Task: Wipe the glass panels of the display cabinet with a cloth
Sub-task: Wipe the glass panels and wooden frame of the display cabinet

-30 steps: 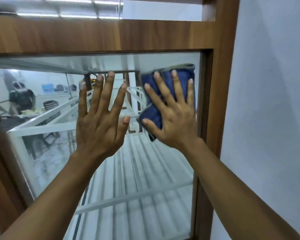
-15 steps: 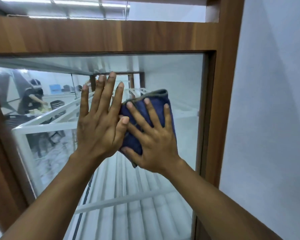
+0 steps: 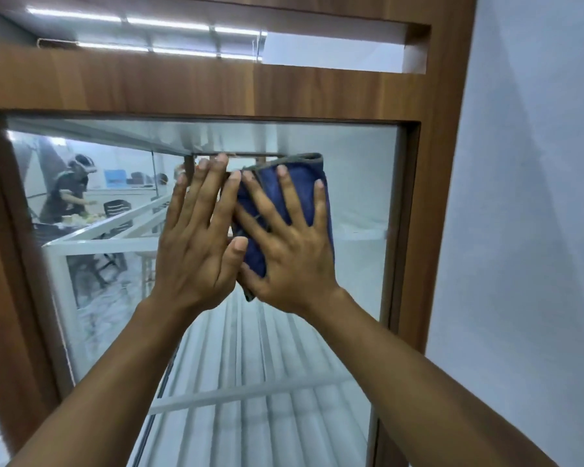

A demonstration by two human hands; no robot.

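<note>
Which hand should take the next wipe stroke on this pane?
Right. The right hand presses the blue cloth flat against the glass panel. The left hand is bare, spread flat on the glass beside it.

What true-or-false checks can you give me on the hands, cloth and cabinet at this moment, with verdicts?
1. The right hand presses a blue cloth against the glass panel with straight, spread fingers. True.
2. The left hand holds a spray bottle. False: it holds nothing and lies flat against the glass panel.
3. The blue cloth sits at the bottom edge of the glass panel. False: it is in the upper part, not far below the top rail.
4. The cabinet frame has a brown wood finish. True.
5. The two hands are at opposite sides of the glass panel. False: they are side by side, almost touching.
</note>
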